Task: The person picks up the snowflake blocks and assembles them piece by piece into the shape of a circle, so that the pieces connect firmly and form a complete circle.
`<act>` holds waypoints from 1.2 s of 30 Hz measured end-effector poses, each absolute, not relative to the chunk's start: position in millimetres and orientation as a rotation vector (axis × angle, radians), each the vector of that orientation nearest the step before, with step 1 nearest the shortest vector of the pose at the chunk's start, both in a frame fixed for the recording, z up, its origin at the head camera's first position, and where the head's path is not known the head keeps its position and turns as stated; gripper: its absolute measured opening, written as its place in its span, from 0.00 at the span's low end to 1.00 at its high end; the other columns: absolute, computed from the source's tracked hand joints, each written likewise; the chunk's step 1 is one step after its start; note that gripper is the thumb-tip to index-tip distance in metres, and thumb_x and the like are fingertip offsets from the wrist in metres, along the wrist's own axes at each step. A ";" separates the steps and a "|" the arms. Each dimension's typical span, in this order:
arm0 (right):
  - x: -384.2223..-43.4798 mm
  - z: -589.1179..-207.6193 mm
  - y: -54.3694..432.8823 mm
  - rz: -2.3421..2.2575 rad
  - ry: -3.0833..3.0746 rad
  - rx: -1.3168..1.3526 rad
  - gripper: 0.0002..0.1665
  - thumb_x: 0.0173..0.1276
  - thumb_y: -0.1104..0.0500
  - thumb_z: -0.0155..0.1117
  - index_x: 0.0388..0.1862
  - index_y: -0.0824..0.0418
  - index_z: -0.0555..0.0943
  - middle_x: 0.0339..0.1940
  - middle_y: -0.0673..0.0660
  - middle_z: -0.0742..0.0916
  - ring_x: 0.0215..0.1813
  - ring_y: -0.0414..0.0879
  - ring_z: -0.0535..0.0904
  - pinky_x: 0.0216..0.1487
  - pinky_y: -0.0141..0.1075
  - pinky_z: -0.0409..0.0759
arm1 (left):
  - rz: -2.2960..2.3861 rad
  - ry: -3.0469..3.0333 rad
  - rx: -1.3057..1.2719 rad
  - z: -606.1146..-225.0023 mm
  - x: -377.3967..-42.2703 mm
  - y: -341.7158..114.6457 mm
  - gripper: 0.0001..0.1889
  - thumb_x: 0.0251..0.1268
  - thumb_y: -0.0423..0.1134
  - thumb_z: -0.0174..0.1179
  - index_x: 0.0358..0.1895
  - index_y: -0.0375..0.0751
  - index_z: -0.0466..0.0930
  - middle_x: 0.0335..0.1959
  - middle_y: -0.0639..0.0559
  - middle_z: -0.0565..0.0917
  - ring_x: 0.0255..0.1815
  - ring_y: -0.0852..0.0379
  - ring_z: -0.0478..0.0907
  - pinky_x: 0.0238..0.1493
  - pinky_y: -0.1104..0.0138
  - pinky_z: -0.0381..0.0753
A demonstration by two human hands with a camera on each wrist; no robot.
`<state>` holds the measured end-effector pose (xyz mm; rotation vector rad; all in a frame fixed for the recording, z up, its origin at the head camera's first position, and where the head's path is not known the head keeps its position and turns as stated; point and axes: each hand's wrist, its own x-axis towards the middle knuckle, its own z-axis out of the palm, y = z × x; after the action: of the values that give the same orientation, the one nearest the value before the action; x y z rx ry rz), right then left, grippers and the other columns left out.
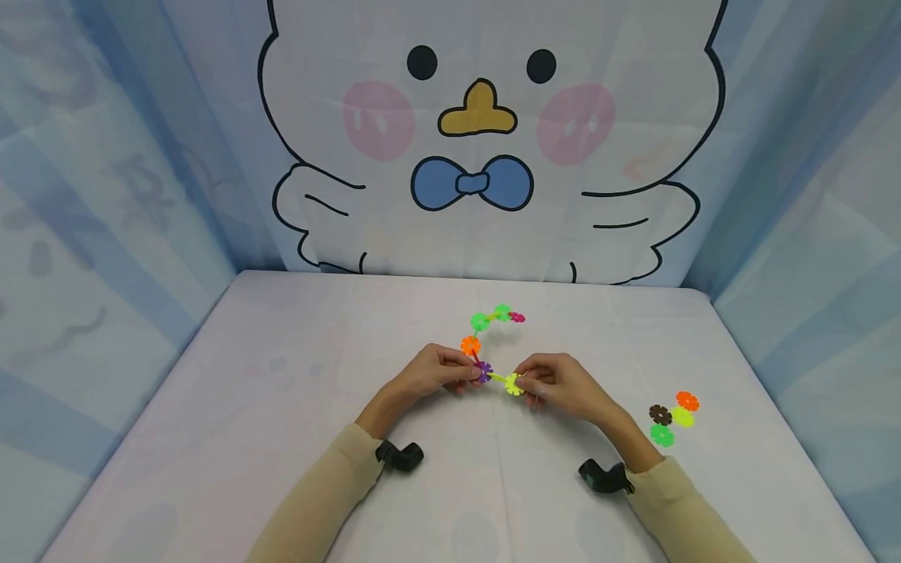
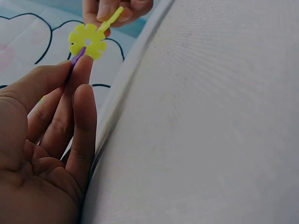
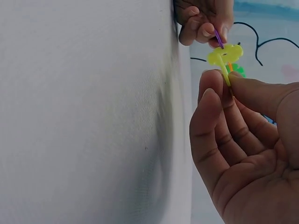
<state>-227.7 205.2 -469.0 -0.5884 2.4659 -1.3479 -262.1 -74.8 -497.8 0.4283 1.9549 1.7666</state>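
A chain of notched plastic snowflake discs curves over the table, with a pink disc (image 1: pixel 518 317), green ones and an orange disc (image 1: pixel 470 344) towards its far end. Thumb and fingertips of my left hand (image 1: pixel 438 369) pinch the purple snowflake disc (image 1: pixel 486 371) in the chain. At the near end, my right hand (image 1: pixel 559 383) pinches a yellow snowflake disc (image 1: pixel 515 384) by its edge. Between the two hands sits another yellow disc (image 2: pixel 88 41), slotted to the purple one on one side and to the held yellow one on the other.
To the right of my right forearm lie loose discs: an orange one (image 1: pixel 687 401), a brown one (image 1: pixel 660 415), a yellow one (image 1: pixel 683 417) and a green one (image 1: pixel 662 435). A printed curtain (image 1: pixel 479 234) stands behind the white table (image 1: pixel 281 375), with more curtain at both sides.
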 end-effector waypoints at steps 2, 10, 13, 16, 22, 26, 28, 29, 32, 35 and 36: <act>-227.7 -468.4 204.1 -1.336 2.483 -0.568 0.09 0.77 0.61 0.68 0.49 0.66 0.86 0.32 0.60 0.91 0.28 0.46 0.85 0.31 0.35 0.86 | 1.767 1.955 0.433 -497.7 -262.3 -74.7 0.11 0.72 0.34 0.69 0.49 0.28 0.90 0.34 0.51 0.94 0.27 0.62 0.84 0.33 0.71 0.86; -227.4 -468.7 204.6 -1.375 2.453 -0.585 0.11 0.76 0.61 0.68 0.49 0.69 0.85 0.33 0.63 0.91 0.28 0.45 0.85 0.33 0.36 0.87 | 1.753 1.968 0.441 -499.0 -262.6 -75.7 0.11 0.72 0.36 0.70 0.48 0.31 0.90 0.35 0.50 0.94 0.27 0.61 0.83 0.34 0.71 0.86; -227.6 -469.6 203.1 -1.401 2.428 -0.567 0.11 0.77 0.61 0.68 0.49 0.69 0.86 0.33 0.64 0.92 0.28 0.44 0.87 0.34 0.36 0.89 | 1.756 1.968 0.437 -499.7 -262.3 -75.7 0.11 0.71 0.36 0.70 0.48 0.31 0.90 0.34 0.51 0.94 0.27 0.62 0.83 0.34 0.71 0.86; -227.3 -470.5 201.4 -1.423 2.406 -0.536 0.11 0.77 0.61 0.68 0.49 0.69 0.86 0.34 0.64 0.92 0.29 0.44 0.88 0.36 0.36 0.90 | 1.758 1.970 0.430 -500.0 -262.0 -75.4 0.11 0.71 0.36 0.70 0.48 0.31 0.90 0.33 0.53 0.93 0.27 0.62 0.83 0.34 0.71 0.86; -226.3 -470.8 201.6 -1.467 2.370 -0.498 0.12 0.77 0.62 0.68 0.50 0.72 0.85 0.34 0.67 0.92 0.29 0.46 0.89 0.36 0.37 0.91 | 1.754 1.971 0.434 -500.6 -262.6 -74.8 0.11 0.71 0.34 0.70 0.48 0.30 0.90 0.33 0.53 0.93 0.27 0.63 0.83 0.33 0.72 0.85; -225.5 -470.9 200.7 -1.496 2.351 -0.491 0.13 0.77 0.63 0.67 0.50 0.74 0.84 0.35 0.68 0.92 0.29 0.45 0.89 0.36 0.37 0.91 | 1.749 1.973 0.430 -500.1 -262.2 -74.6 0.11 0.71 0.35 0.70 0.48 0.30 0.90 0.33 0.52 0.93 0.27 0.63 0.83 0.33 0.72 0.86; -225.1 -471.1 200.0 -1.504 2.351 -0.486 0.13 0.77 0.63 0.67 0.50 0.74 0.84 0.36 0.69 0.92 0.29 0.44 0.89 0.36 0.37 0.91 | 1.744 1.979 0.431 -499.6 -261.9 -74.4 0.11 0.71 0.35 0.70 0.48 0.30 0.90 0.33 0.52 0.93 0.27 0.63 0.83 0.34 0.72 0.86; -225.1 -471.3 199.4 -1.509 2.351 -0.486 0.13 0.77 0.63 0.67 0.50 0.74 0.84 0.36 0.69 0.92 0.29 0.44 0.89 0.36 0.37 0.91 | 1.745 1.982 0.433 -499.3 -261.7 -74.4 0.11 0.71 0.35 0.70 0.48 0.30 0.90 0.33 0.51 0.93 0.27 0.63 0.83 0.34 0.72 0.86; -225.1 -472.2 198.1 -1.516 2.354 -0.489 0.13 0.77 0.64 0.67 0.50 0.75 0.84 0.36 0.70 0.92 0.30 0.44 0.89 0.36 0.37 0.91 | 1.753 1.984 0.429 -499.0 -261.2 -74.4 0.11 0.71 0.35 0.70 0.47 0.29 0.90 0.33 0.51 0.93 0.27 0.63 0.83 0.34 0.72 0.86; -225.5 -473.3 197.2 -1.522 2.355 -0.494 0.12 0.77 0.64 0.67 0.50 0.75 0.84 0.36 0.69 0.92 0.30 0.44 0.89 0.36 0.37 0.91 | 1.755 1.987 0.432 -499.4 -261.2 -74.4 0.10 0.71 0.34 0.70 0.47 0.29 0.90 0.32 0.51 0.93 0.26 0.63 0.83 0.33 0.72 0.86; -225.5 -473.8 197.3 -1.520 2.358 -0.490 0.12 0.77 0.64 0.67 0.49 0.75 0.84 0.36 0.69 0.92 0.29 0.44 0.89 0.36 0.37 0.91 | 1.752 1.989 0.431 -499.5 -261.4 -74.4 0.10 0.71 0.34 0.70 0.47 0.29 0.90 0.32 0.52 0.93 0.26 0.63 0.83 0.34 0.72 0.86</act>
<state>-225.5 197.3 -473.8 -0.4899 2.3585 -1.5203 -261.4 -74.4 -499.5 0.4311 1.9889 1.7523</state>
